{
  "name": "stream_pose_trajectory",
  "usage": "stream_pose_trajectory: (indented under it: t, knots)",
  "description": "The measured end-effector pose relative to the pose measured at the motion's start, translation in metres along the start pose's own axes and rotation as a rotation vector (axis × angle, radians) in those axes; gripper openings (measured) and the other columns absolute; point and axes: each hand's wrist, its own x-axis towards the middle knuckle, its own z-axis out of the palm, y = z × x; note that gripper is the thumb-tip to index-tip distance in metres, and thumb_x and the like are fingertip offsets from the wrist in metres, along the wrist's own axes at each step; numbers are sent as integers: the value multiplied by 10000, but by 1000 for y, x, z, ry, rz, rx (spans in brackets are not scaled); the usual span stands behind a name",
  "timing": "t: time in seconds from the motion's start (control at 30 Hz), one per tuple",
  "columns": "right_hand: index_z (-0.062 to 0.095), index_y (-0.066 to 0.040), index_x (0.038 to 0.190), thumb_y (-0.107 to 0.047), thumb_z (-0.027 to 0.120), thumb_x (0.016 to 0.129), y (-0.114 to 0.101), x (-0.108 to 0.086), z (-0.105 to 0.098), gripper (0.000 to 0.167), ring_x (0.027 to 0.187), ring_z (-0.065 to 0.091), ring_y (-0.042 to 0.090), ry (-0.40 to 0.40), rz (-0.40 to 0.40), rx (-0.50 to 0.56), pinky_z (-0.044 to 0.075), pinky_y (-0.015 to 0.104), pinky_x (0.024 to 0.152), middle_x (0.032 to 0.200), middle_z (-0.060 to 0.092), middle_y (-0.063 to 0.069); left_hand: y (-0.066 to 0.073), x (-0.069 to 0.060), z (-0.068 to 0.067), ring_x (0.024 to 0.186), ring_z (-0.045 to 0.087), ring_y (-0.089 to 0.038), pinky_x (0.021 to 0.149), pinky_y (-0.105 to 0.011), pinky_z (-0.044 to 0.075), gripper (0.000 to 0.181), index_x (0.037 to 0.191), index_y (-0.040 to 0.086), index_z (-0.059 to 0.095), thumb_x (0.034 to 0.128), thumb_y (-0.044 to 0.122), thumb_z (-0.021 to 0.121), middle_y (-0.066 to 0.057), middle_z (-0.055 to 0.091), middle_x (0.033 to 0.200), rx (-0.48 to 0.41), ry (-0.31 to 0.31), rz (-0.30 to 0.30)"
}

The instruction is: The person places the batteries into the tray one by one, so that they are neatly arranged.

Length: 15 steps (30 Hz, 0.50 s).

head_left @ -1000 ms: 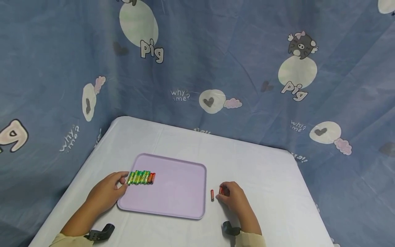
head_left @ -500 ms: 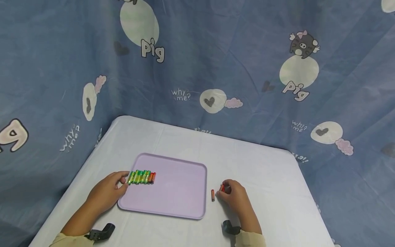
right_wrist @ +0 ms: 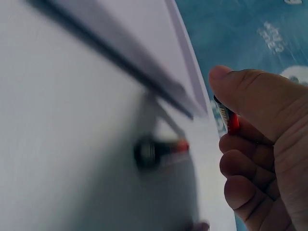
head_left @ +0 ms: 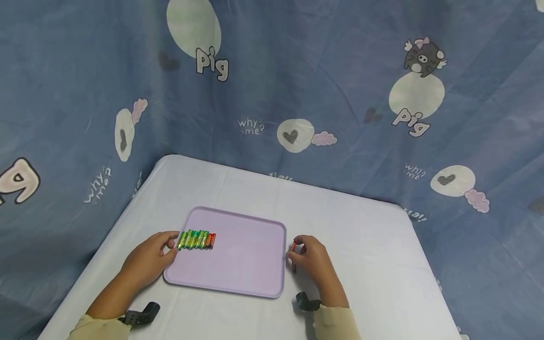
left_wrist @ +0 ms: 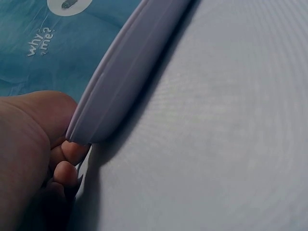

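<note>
My left hand (head_left: 146, 259) grips the left rim of a lilac tray (head_left: 250, 269). In the left wrist view the thumb lies at the edge of the tray (left_wrist: 122, 72) with curled fingers beneath. A row of several green batteries (head_left: 193, 239) and a couple of red batteries (head_left: 211, 241) lies on the tray's left part, next to that hand. Just off the tray's right edge, my right hand (head_left: 314, 257) pinches a red-and-black battery (right_wrist: 227, 118) between thumb and fingers, above the table. Another red-and-black battery (right_wrist: 163, 149), blurred in the right wrist view, lies on the table below it.
A white cloth covers the table (head_left: 365, 264), which extends around the tray. Behind and to the left hangs a blue printed curtain (head_left: 255, 85). Dark wrist straps (head_left: 142, 315) with small devices sit on both forearms.
My right hand has moved left and slightly away from me with the battery, now near the tray's right edge, over the other battery. The left hand keeps its place on the rim.
</note>
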Motion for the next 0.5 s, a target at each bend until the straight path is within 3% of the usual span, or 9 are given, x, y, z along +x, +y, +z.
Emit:
stream_pose_trajectory:
  t: [0.2, 0.5]
  knots:
    - [720, -87, 1168, -265, 879, 845, -25, 10, 13, 402, 759, 565, 111, -40, -41, -22, 503, 273, 646, 975, 641, 2, -1, 0, 0, 798, 489, -156, 644, -319, 371, 488, 1418, 60, 597, 967, 226, 680, 19, 605, 1020, -2, 5, -5]
    - [739, -110, 1105, -283, 887, 833, -61, 22, 38, 355, 960, 619, 144, -144, -145, -112, 533, 379, 905, 1079, 712, 12, -3, -4, 2, 817, 502, -168, 669, -325, 383, 484, 1417, 49, 594, 971, 224, 665, 4, 611, 1025, -6, 14, -2]
